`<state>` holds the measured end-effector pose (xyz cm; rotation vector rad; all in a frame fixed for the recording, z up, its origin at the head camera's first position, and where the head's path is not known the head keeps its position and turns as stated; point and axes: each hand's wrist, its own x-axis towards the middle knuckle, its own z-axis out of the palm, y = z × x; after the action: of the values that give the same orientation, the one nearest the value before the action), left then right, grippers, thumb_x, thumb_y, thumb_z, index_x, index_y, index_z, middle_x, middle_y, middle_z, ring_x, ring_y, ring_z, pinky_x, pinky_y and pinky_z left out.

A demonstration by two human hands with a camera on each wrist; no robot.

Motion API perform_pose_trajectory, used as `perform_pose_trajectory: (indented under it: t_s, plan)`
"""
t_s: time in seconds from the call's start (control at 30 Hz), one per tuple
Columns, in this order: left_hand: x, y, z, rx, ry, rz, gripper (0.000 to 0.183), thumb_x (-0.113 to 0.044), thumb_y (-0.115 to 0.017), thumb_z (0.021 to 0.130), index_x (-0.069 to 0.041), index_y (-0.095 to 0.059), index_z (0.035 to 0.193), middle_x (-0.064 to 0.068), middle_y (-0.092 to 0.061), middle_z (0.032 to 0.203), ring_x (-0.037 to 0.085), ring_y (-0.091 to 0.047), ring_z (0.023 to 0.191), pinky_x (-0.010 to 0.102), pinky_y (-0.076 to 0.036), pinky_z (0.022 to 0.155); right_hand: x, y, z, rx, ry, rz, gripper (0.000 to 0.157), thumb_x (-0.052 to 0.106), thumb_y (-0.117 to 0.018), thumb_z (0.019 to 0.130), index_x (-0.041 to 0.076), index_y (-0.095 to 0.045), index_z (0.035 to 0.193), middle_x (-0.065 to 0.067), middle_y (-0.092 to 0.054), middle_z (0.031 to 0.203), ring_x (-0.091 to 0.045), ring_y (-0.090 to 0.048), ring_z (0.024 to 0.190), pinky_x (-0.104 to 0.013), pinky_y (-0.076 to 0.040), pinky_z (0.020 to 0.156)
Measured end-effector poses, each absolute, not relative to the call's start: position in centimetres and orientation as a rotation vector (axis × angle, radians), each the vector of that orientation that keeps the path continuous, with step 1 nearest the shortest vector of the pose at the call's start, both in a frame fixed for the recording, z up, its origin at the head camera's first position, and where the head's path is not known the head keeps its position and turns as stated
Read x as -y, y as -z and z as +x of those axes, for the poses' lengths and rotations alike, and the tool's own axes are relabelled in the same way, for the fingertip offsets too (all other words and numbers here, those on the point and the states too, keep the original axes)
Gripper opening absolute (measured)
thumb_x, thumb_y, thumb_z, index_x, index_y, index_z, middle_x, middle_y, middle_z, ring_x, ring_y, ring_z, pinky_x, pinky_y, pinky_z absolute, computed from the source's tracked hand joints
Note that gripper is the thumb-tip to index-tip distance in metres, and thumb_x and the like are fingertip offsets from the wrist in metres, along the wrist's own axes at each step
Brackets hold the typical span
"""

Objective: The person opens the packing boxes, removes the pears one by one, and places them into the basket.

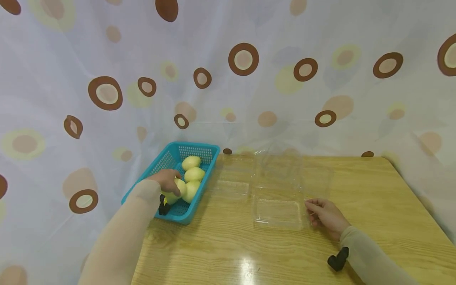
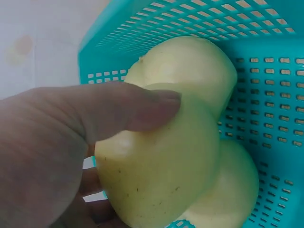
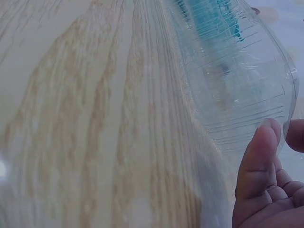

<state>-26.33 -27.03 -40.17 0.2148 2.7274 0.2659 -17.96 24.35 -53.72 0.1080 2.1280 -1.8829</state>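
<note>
My left hand (image 1: 168, 182) is inside a blue plastic basket (image 1: 187, 218), gripping a smooth, pale yellow fruit (image 2: 156, 156) with small dark specks. In the left wrist view the thumb (image 2: 152, 107) lies across its top and the other fingers curl beneath. Several similar lemon-shaped fruits (image 1: 194, 174) lie beside it in the basket. At the right, my right hand (image 1: 327, 217) pinches the rim of a clear plastic container (image 1: 278, 211) between thumb and fingers. Its transparent ribbed wall (image 3: 237, 95) fills the upper right of the right wrist view.
More clear plastic (image 1: 231, 188) lies between the basket and the held container. All of it is on a wooden table (image 1: 221, 245), with a patterned sheet (image 1: 221, 87) hanging behind and at the left. The basket's walls rise around the left hand.
</note>
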Motion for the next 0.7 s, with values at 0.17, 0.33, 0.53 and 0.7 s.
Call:
perform_pose_trajectory:
  t_s: [0.17,0.33,0.53,0.7]
  plan:
    - [27.1,40.9,-26.4,-2.726,-0.27,0.173,0.069,-0.02,-0.082,0.069,-0.007,-0.054,0.131,0.016,-0.056,0.122,0.029,-0.055,0.098,0.043,-0.05,0.078,-24.2,53.5,-17.8,-2.122,1.875,0.107,0.056,0.034,-0.053,0.099,-0.01,-0.039,0.132,-0.008,-0.053,0.096,-0.011,-0.053,0.068,-0.027,-0.052,0.057]
    - [27.0,41.3,-26.5,-2.716,-0.261,0.15,0.068,-0.013,-0.082,0.068,-0.007,-0.055,0.13,0.014,-0.056,0.12,0.028,-0.054,0.094,0.04,-0.05,0.073,-24.2,53.5,-17.9,-2.13,1.875,0.088,0.057,0.033,-0.053,0.1,-0.011,-0.037,0.133,-0.009,-0.052,0.097,-0.012,-0.053,0.068,-0.028,-0.051,0.056]
    - [26.9,40.8,-25.7,-2.703,-0.255,0.129,0.054,-0.015,-0.083,0.07,-0.005,-0.059,0.118,0.011,-0.057,0.109,0.025,-0.054,0.09,0.038,-0.05,0.071,-24.3,54.0,-18.0,-2.14,1.868,0.1,0.058,0.034,-0.054,0.099,-0.01,-0.039,0.133,-0.01,-0.052,0.1,-0.012,-0.054,0.069,-0.027,-0.052,0.057]
    - [26.7,40.5,-25.2,-2.671,-0.231,0.085,0.045,-0.019,-0.084,0.072,-0.008,-0.059,0.108,0.007,-0.056,0.099,0.024,-0.053,0.088,0.037,-0.05,0.07,-24.4,54.2,-18.0,-2.144,1.872,0.109,0.057,0.034,-0.054,0.099,-0.009,-0.039,0.133,-0.011,-0.052,0.1,-0.013,-0.054,0.069,-0.028,-0.052,0.057]
